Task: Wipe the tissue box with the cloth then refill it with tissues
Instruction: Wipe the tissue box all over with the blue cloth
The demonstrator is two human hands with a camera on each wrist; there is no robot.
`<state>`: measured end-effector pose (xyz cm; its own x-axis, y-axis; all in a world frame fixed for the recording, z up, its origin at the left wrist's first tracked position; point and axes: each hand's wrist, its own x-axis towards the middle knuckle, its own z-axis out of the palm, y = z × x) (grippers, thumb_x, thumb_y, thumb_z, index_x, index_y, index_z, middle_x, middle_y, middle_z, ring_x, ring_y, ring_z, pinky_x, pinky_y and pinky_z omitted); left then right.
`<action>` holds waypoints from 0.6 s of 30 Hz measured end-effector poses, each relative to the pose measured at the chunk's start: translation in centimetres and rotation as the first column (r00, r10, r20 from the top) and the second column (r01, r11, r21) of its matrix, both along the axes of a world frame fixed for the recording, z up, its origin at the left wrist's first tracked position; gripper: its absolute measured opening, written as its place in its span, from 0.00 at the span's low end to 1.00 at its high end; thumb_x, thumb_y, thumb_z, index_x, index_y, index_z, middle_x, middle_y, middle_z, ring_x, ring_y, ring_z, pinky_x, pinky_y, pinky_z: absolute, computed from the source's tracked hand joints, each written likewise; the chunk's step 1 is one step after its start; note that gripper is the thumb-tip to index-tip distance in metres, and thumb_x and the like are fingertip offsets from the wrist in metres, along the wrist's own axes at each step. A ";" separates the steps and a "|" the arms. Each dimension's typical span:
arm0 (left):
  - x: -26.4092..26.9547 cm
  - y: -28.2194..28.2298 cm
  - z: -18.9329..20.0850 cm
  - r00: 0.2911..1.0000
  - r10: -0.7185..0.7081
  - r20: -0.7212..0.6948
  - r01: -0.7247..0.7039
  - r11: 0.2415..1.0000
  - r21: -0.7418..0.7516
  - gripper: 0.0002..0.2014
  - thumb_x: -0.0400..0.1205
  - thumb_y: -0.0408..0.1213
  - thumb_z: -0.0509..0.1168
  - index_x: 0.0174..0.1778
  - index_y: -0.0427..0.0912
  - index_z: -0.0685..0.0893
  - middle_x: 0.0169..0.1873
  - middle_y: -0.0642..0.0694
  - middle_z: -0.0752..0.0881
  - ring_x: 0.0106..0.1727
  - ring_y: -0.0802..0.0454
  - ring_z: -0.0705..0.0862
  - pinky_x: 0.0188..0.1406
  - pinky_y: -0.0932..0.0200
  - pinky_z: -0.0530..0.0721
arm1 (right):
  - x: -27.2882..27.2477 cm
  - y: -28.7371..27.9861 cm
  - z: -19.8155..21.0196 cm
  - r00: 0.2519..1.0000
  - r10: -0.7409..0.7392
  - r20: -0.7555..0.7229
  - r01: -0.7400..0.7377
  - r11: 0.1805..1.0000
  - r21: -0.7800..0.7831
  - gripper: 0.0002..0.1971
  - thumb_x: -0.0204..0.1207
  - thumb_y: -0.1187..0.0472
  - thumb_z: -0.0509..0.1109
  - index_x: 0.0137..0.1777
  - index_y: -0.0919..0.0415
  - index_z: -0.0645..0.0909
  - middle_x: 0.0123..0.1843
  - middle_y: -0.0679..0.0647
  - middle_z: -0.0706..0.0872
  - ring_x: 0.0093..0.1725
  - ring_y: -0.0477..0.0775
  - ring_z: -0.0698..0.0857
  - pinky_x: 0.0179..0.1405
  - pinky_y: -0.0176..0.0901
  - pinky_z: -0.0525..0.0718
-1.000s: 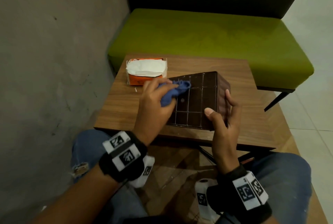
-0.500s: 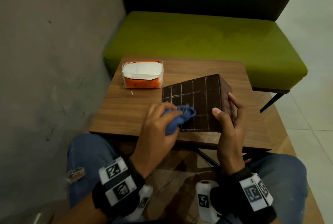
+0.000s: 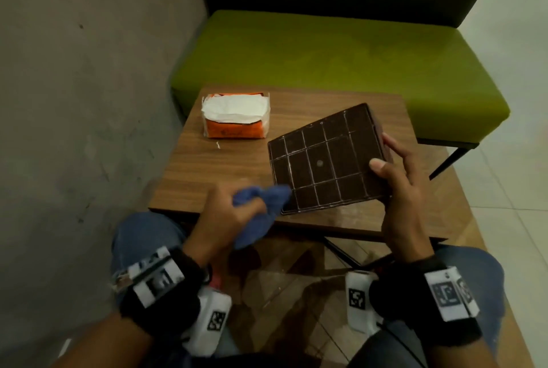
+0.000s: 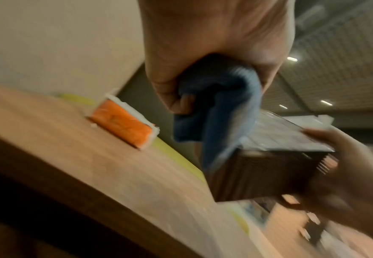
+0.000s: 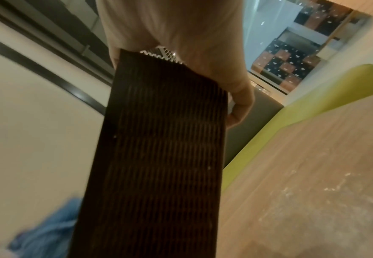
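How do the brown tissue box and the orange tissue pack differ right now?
The brown tissue box is tilted, held up in the right hand; the orange tissue pack lies flat and untouched on the table. The box is dark, rigid and larger, with a grid-lined face; the pack is soft, with white tissues showing on top. Both are rectangular.

matt ribbed dark tissue box, soft blue cloth, wood-grain table.
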<state>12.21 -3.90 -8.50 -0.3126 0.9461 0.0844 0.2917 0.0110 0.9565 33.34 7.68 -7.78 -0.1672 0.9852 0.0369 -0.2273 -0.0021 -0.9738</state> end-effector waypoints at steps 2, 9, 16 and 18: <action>-2.8 1.2 0.4 0.933 0.112 0.341 -0.068 0.988 -0.138 0.16 0.68 0.53 0.68 0.25 0.44 0.81 0.22 0.52 0.83 0.26 0.60 0.82 0.29 0.67 0.79 | 0.4 0.9 0.3 0.999 0.040 -0.025 -0.041 0.998 -0.039 0.27 0.65 0.56 0.69 0.68 0.50 0.80 0.62 0.53 0.87 0.53 0.51 0.90 0.41 0.41 0.87; -0.1 1.0 1.3 0.803 0.311 0.508 -0.034 0.876 -0.482 0.15 0.82 0.51 0.59 0.46 0.42 0.80 0.41 0.43 0.87 0.55 0.45 0.84 0.43 0.57 0.80 | 0.2 1.6 0.6 0.949 0.310 -0.060 -0.316 0.927 -0.202 0.22 0.69 0.54 0.61 0.62 0.56 0.83 0.54 0.56 0.89 0.51 0.55 0.87 0.44 0.45 0.84; 0.9 2.6 -0.6 0.490 0.082 0.868 0.189 0.962 -0.198 0.47 0.43 0.55 0.85 0.59 0.43 0.83 0.51 0.43 0.90 0.51 0.49 0.89 0.52 0.52 0.82 | -1.0 1.1 -0.6 0.968 0.240 -0.067 -0.248 0.953 -0.172 0.47 0.63 0.40 0.76 0.81 0.46 0.61 0.72 0.52 0.80 0.64 0.53 0.85 0.55 0.53 0.86; 1.1 2.9 -1.2 0.468 0.038 0.883 0.224 0.961 -0.160 0.47 0.47 0.57 0.84 0.62 0.43 0.83 0.57 0.41 0.88 0.57 0.48 0.88 0.57 0.52 0.82 | -2.1 -0.7 -2.1 0.950 0.312 -0.018 -0.310 0.935 -0.173 0.52 0.59 0.39 0.79 0.81 0.40 0.55 0.73 0.50 0.79 0.65 0.51 0.85 0.56 0.53 0.86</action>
